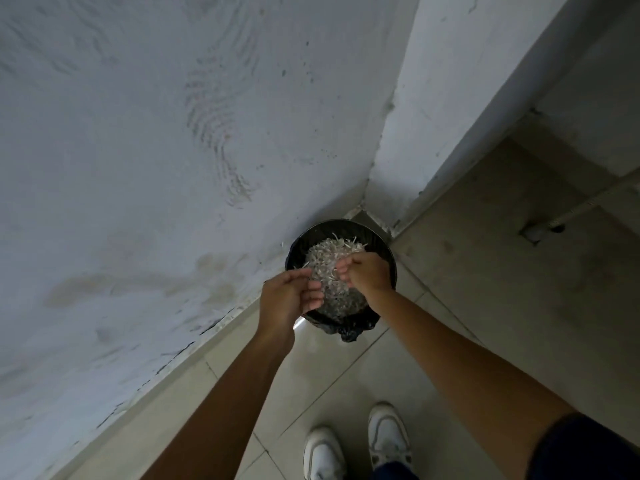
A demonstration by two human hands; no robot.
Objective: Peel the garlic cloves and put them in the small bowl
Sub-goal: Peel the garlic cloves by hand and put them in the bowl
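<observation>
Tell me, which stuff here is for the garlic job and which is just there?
Part of the job:
- left hand
- right hand
- bin, lined with a black bag
- pile of pale garlic peelings in it

Just there:
- white shoes
- tiled floor
- stained wall
- small floor fitting

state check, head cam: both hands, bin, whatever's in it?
left hand: over the bin, fingers loosely curled, a few skins at the fingertips
right hand: over the bin, fingers curled, contents not visible
bin: upright in the wall corner, black liner, open top
garlic skins: heaped in the bin
</observation>
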